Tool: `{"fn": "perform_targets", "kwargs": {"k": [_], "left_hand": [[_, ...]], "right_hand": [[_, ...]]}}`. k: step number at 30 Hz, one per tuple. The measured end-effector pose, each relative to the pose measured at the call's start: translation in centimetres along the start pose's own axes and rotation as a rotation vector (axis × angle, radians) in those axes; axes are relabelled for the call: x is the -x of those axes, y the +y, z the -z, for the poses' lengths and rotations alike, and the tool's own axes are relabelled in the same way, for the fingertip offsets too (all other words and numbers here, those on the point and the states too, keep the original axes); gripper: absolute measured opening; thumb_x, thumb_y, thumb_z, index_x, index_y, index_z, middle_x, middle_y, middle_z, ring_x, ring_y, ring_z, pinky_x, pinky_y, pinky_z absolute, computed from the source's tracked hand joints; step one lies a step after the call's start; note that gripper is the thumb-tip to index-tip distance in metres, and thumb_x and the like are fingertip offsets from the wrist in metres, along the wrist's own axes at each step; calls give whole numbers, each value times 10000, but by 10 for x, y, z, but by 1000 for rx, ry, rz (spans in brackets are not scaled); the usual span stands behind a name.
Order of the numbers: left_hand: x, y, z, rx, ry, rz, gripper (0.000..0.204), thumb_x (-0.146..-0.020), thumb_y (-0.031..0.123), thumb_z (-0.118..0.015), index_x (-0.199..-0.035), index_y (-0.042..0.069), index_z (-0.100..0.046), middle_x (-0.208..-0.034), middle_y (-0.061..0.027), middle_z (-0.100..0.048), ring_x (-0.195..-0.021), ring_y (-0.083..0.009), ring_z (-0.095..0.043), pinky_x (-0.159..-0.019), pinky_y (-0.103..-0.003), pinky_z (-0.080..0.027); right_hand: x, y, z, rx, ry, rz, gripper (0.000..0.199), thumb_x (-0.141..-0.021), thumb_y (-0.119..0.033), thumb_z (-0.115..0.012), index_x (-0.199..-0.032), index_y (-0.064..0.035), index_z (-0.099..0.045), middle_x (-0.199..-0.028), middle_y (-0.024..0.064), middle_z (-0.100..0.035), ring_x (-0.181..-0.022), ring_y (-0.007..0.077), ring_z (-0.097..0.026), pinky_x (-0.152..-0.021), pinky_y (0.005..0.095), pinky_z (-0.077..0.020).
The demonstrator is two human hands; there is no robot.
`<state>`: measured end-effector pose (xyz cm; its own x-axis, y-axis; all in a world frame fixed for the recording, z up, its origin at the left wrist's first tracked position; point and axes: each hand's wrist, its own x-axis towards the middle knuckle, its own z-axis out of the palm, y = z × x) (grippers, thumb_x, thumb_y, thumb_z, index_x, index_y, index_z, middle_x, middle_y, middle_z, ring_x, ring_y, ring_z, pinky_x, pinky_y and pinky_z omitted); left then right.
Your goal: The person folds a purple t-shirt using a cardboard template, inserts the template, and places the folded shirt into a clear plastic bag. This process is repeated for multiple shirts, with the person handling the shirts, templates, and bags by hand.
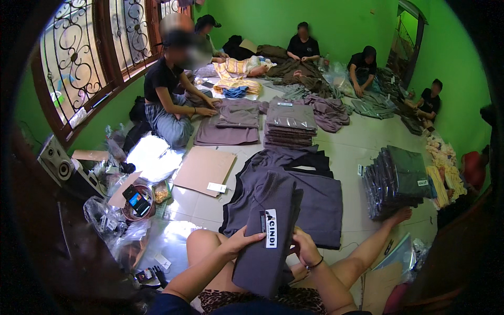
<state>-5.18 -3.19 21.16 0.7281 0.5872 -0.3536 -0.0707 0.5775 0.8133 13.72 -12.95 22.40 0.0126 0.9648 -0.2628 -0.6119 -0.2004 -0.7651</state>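
Note:
A dark grey folded garment (257, 273) is held up over my lap, tilted, with a white and black label (271, 228) on its front. My left hand (242, 242) is closed on its left edge, the thumb lying on the front next to the label. At the opposite edge my right hand (305, 249) is closed, with its fingertips partly hidden behind the cloth. Just beyond, a larger grey garment (315, 205) with black trim lies spread on the tiled floor.
Brown cardboard (205, 170) lies left of the spread garment. A basket (149, 210) with a phone (136, 201) stands among plastic bags. Stacks of bagged garments rise ahead (290, 118) and at right (401, 170). A co-worker (168, 89) folds cloth at left; several others sit along the walls.

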Motion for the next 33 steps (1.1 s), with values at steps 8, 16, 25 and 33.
{"fn": "perform_targets", "kwargs": {"k": [8, 16, 25, 33], "left_hand": [[9, 11, 17, -246, -64, 227, 609, -734, 329, -687, -1165, -16, -433, -1028, -135, -566, -889, -171, -576, -752, -274, -480], [40, 19, 51, 8, -180, -375, 658, -831, 564, -389, -1223, 36, -400, -998, -124, -545, -875, -218, -524, -768, -320, -413], [64, -36, -2, 210, 359, -223, 615, -774, 228, -651, -1238, 4, -314, -1146, -122, -456, -1025, -197, -472, -875, -300, -398], [77, -106, 159, -258, 1162, -623, 266, -846, 263, -525, -830, 0, -557, -753, -113, -557, -675, -208, -523, -648, -310, -413]], "right_hand": [[3, -11, -17, 1927, -56, 1087, 558, -642, -67, -656, -1138, -87, -402, -1261, 163, -400, -1184, 295, -396, -964, 445, -312], [21, -21, -34, 1133, -135, 324, 575, -819, -81, -531, -1301, -11, -226, -1214, 246, -423, -1128, 330, -446, -939, 370, -348], [20, 32, -46, 981, -235, 300, 482, -787, -71, -614, -1220, -70, -403, -1132, 74, -469, -1026, 149, -454, -916, 280, -335], [28, 81, -42, 947, -35, -141, 508, -691, -140, -716, -1148, -43, -517, -1126, 72, -524, -1056, 160, -458, -944, 282, -312]]}}
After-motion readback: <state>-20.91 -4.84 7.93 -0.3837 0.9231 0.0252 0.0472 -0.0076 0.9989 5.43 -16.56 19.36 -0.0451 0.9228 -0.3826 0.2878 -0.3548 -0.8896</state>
